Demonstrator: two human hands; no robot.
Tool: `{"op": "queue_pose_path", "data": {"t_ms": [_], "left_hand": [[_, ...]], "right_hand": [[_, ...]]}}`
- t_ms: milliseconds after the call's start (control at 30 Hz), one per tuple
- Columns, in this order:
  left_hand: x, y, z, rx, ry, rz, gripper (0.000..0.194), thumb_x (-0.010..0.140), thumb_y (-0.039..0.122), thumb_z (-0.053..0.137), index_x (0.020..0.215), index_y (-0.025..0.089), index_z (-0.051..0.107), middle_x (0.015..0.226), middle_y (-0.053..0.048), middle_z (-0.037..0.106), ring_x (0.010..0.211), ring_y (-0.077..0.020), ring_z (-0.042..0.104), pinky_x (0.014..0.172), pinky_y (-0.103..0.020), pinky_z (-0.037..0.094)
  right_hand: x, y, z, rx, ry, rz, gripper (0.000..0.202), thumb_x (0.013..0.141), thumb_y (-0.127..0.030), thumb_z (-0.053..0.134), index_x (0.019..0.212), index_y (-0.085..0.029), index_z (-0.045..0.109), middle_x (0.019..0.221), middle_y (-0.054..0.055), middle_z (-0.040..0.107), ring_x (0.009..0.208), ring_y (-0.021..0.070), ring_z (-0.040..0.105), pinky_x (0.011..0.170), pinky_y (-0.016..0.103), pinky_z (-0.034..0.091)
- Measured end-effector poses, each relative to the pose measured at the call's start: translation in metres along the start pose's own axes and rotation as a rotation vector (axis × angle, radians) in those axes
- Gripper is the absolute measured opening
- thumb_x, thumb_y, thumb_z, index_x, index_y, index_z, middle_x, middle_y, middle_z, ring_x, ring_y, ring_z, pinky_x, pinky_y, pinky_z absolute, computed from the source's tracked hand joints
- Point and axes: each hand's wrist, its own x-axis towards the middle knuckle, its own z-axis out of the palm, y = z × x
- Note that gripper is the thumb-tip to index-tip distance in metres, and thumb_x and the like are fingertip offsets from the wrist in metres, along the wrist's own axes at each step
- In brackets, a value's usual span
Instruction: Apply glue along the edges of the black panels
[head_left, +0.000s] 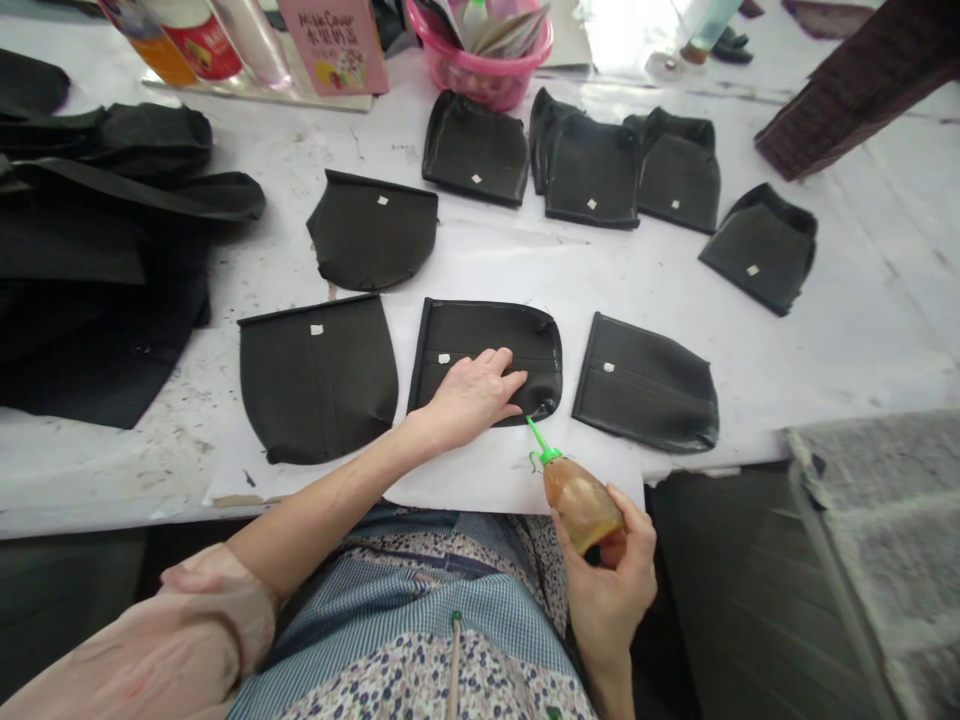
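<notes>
My left hand (pixel 474 395) lies with its fingers spread on a black pocket-shaped piece (pixel 480 330) in the middle, which bears a small white mark. In my right hand (pixel 611 570) is a squeeze bottle (pixel 581 500) of amber liquid with a green nozzle. The nozzle tip points at the piece's lower right corner, close to its edge; whether it touches I cannot tell. That corner looks shiny. A larger black piece (pixel 300 390) lies to the left, and another black piece (pixel 652 390) to the right.
More black pieces (pixel 592 170) lie farther back on the white table (pixel 862 330). Black material (pixel 97 250) is heaped at the left. Bottles (pixel 202 40), a pink box (pixel 334 45) and a pink basket (pixel 484 75) stand behind. A person's dark sleeve (pixel 855 85) reaches in at upper right.
</notes>
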Motion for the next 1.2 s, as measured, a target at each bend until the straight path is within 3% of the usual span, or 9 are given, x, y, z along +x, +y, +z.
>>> {"op": "queue_pose_path", "data": {"t_ms": [667, 867, 1000, 1200], "left_hand": [[0.007, 0.002, -0.003, -0.108, -0.008, -0.046, 0.035, 0.092, 0.043, 0.070, 0.115, 0.017, 0.067, 0.119, -0.011, 0.058, 0.103, -0.0236, 0.059, 0.076, -0.030, 0.049], [-0.018, -0.021, -0.018, -0.135, -0.021, -0.062, 0.033, 0.093, 0.030, 0.070, 0.124, 0.020, 0.065, 0.123, -0.009, 0.058, 0.108, -0.0224, 0.059, 0.085, -0.031, 0.050], [-0.037, -0.040, -0.016, -0.064, -0.022, -0.111, 0.035, 0.092, 0.035, 0.072, 0.123, 0.019, 0.067, 0.124, -0.011, 0.059, 0.113, -0.0264, 0.055, 0.090, -0.036, 0.048], [-0.040, -0.042, -0.010, -0.043, -0.006, -0.120, 0.037, 0.091, 0.039, 0.073, 0.121, 0.019, 0.066, 0.124, -0.011, 0.059, 0.114, -0.0267, 0.054, 0.086, -0.035, 0.046]], "right_hand": [[-0.013, -0.004, 0.014, 0.102, -0.128, 0.062, 0.062, 0.077, -0.039, 0.087, 0.129, -0.019, 0.060, 0.125, 0.015, 0.064, 0.108, 0.0278, 0.068, 0.089, 0.042, 0.062], [-0.010, -0.005, 0.012, 0.074, -0.115, 0.096, 0.063, 0.077, -0.040, 0.086, 0.130, -0.018, 0.061, 0.123, 0.014, 0.065, 0.104, 0.0268, 0.069, 0.086, 0.040, 0.062], [-0.009, -0.012, 0.015, 0.070, -0.111, 0.056, 0.061, 0.075, -0.040, 0.088, 0.126, -0.019, 0.063, 0.121, 0.013, 0.067, 0.103, 0.0270, 0.070, 0.084, 0.039, 0.062], [-0.015, -0.019, 0.025, 0.115, -0.158, 0.036, 0.059, 0.076, -0.037, 0.087, 0.127, -0.020, 0.062, 0.120, 0.012, 0.067, 0.100, 0.0271, 0.071, 0.082, 0.040, 0.062]]}}
